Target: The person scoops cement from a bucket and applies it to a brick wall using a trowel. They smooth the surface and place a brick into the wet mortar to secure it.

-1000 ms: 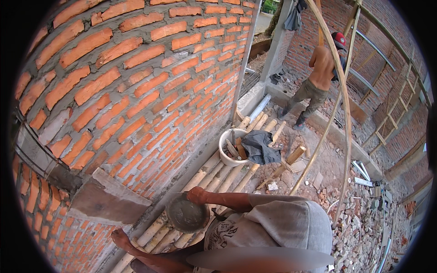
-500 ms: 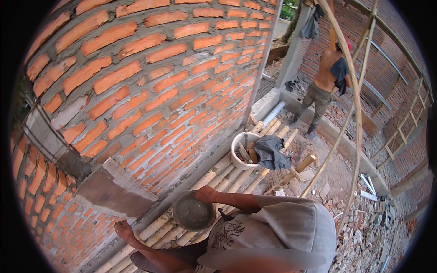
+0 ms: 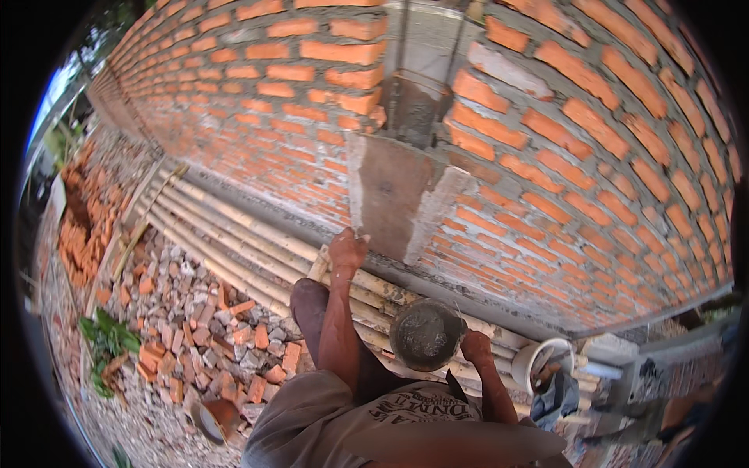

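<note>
My right hand (image 3: 477, 348) is closed at the side of a dark round bucket (image 3: 399, 347), where its thin wire handle shows. Wet grey mortar (image 3: 429, 331) lies in the bucket, which hangs over or rests on the bamboo poles; I cannot tell which. My left hand (image 3: 347, 251) is raised in front of the brick wall (image 3: 273, 129), its fingers curled closed. Whatever it may hold is too small to make out. Just beyond it is a flat brown panel (image 3: 392, 195) with grey mortar along its edges, below a gap in the bricks.
A bamboo pole platform (image 3: 226, 226) runs along the wall's foot. To the right stands a white bucket (image 3: 524, 360) with a dark cloth (image 3: 558, 398) over its side. Broken bricks (image 3: 199, 331) and an orange-brown bucket (image 3: 214, 421) lie at left. Another person (image 3: 690, 413) is at far right.
My view has swung left, bringing the rubble and brick pile into sight. The wall panel now stands near the middle. My right hand stays at the mortar bucket, and my left remains raised.
</note>
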### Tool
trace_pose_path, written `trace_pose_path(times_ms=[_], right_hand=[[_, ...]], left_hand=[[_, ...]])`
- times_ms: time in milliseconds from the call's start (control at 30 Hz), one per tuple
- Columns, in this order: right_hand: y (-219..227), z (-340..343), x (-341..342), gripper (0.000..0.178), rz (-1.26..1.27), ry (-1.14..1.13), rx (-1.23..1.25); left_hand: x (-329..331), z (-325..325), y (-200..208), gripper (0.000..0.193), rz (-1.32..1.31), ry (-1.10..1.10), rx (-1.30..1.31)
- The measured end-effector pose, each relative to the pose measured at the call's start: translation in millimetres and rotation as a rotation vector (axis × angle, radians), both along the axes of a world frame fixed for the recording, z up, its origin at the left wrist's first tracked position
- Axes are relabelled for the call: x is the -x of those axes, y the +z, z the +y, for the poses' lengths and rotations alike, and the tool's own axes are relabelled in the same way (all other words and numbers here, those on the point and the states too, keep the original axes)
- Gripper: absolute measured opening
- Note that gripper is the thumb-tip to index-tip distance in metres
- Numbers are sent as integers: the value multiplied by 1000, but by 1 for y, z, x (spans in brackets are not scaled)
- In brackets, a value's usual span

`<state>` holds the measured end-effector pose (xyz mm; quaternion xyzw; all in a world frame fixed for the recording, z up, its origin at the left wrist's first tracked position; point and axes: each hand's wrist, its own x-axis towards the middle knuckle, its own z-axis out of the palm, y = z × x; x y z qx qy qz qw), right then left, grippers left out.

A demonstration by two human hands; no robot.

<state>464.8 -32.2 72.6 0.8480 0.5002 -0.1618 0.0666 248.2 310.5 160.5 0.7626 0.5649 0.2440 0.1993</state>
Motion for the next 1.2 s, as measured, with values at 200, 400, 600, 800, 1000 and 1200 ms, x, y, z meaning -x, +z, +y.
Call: trace_pose_path(times_ms=[200, 400, 600, 800, 1000, 1200], right_hand=[[2, 8, -7, 12, -6, 49, 101], [6, 31, -9, 20, -51, -22, 122], [6, 46, -13, 19, -47, 138, 130], [-7, 57, -22, 19, -65, 194, 210], [-18, 57, -31, 19, -92, 203, 179], [-2, 54, -42, 49, 155, 96, 354]], left_hand=[[4, -13, 10, 33, -27, -8, 123], [17, -21, 3, 28, -76, 30, 66], [36, -24, -1, 32, -56, 82, 74], [52, -32, -1, 29, -101, 139, -106], [59, -29, -2, 23, -51, 181, -22], [67, -12, -28, 24, 11, 137, -117]])
